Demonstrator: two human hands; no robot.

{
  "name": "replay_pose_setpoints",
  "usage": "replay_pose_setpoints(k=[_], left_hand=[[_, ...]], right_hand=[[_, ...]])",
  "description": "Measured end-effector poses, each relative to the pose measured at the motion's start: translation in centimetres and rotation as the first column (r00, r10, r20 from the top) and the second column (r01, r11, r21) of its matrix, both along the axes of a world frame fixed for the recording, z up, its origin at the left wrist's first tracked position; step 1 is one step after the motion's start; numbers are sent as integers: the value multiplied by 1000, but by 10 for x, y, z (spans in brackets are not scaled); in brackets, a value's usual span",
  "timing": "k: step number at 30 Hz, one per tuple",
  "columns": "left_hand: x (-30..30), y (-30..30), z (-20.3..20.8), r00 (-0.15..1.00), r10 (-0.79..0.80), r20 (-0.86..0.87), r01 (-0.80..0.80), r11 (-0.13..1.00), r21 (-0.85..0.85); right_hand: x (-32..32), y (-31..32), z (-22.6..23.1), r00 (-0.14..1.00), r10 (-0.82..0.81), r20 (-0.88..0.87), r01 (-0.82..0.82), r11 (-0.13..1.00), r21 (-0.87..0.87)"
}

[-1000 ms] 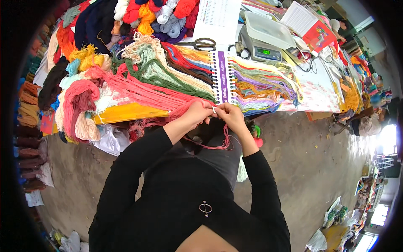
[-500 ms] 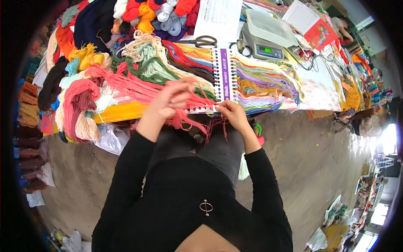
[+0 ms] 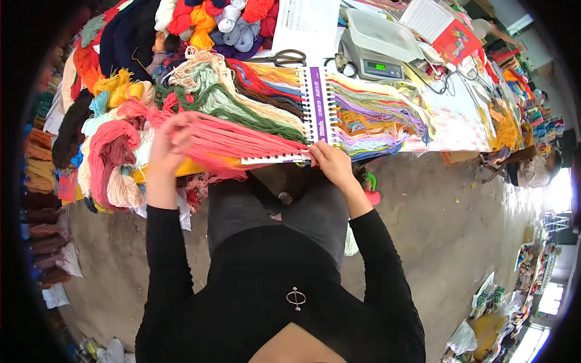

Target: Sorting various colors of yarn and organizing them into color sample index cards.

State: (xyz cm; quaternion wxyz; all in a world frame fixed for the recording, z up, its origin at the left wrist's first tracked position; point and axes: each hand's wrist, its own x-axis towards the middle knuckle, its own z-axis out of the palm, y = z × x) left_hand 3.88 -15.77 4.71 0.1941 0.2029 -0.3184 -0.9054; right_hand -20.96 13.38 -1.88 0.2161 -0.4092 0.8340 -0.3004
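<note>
A long white card with a purple strip and rows of holes lies on the table. Threads of many colours fan out from its two sides. My right hand pinches the card's near end, where pink threads meet it; the fingertips partly cover the spot. To the left, my left hand is closed around strands of coral-pink embroidery thread, stretched leftward from the card. This hand is slightly smeared by motion. Green and cream threads lie just beyond the pink ones.
Scissors lie beyond the card. A digital scale bearing a clear plastic tray stands at the back right. Heaped skeins cover the left side. Printed sheets lie at the back. The table's yellow edge faces me.
My left hand has moved left, away from the card, drawing the pink strands straighter. Loose ends that hung over my lap have gone from there. The right hand stays at the card's end.
</note>
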Motion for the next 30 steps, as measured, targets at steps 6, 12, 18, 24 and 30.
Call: replay_pose_setpoints(k=[6,12,18,24,30], left_hand=[[78,-90,-50,465,874,142,110,102,-989],[-9,126,-29,944,40,327,195,732,-652],[-39,165,-43,887,-451,97,461,871,-170],[-40,161,-29,899,-434,-59,437,886,152],[-40,159,-19,928,-372,-30,368,897,244]], right_hand=[[4,-5,-10,986,35,160,-10,988,-153],[80,3,-5,958,110,264,27,884,-467],[129,-7,5,688,201,698,229,852,-471],[121,4,20,586,241,774,295,826,-480],[120,12,20,483,286,828,354,801,-483]])
